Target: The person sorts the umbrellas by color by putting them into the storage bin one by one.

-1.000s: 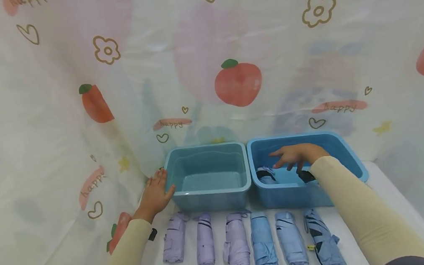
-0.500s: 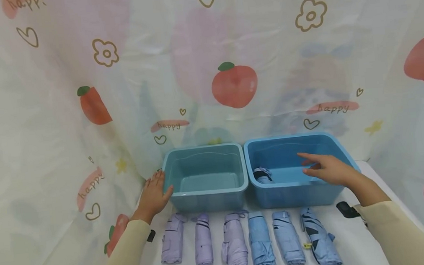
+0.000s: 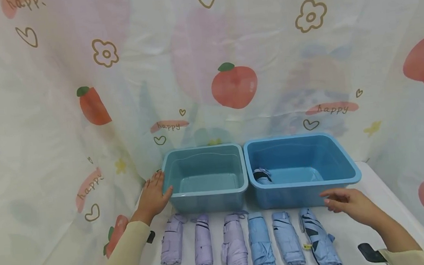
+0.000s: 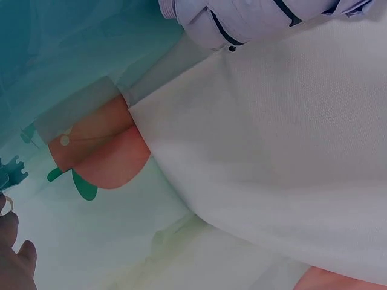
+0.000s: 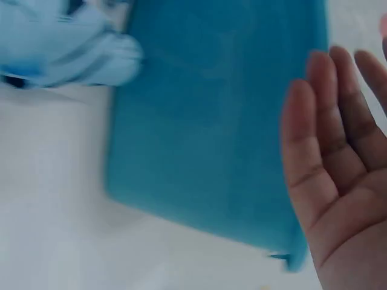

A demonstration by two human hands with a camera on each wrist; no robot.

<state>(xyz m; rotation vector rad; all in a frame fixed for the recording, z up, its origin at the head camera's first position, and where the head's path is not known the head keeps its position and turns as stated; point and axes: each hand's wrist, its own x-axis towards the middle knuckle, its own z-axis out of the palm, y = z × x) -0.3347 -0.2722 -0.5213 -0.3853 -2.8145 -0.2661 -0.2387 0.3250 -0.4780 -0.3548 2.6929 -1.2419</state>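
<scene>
- While the left hand (image 3: 153, 196) lies flat with straight fingers against the outer wall of the teal bin (image 3: 206, 189), the right hand (image 3: 348, 205) hovers loose and holds nothing, fingers relaxed, just off the front right corner of the blue bin (image 3: 346, 175).
- Nearest thing to that right hand is the dark-striped blue umbrella (image 3: 319, 237), folded on the white table (image 3: 375, 185). It sits at roughly 8 o'clock from the fingertips, near but not touching.
- Its long axis runs about 12 to 6, bottom end leaning a bit toward 5, so it lies almost crosswise to the fingers.
- Right hand is way closer to it than the left, which is well apart over at 9 o'clock.
- One more folded umbrella (image 3: 263, 175) already lies inside the blue bin.
- Five others line up to the left: two blue, three lilac (image 3: 203, 240).
</scene>
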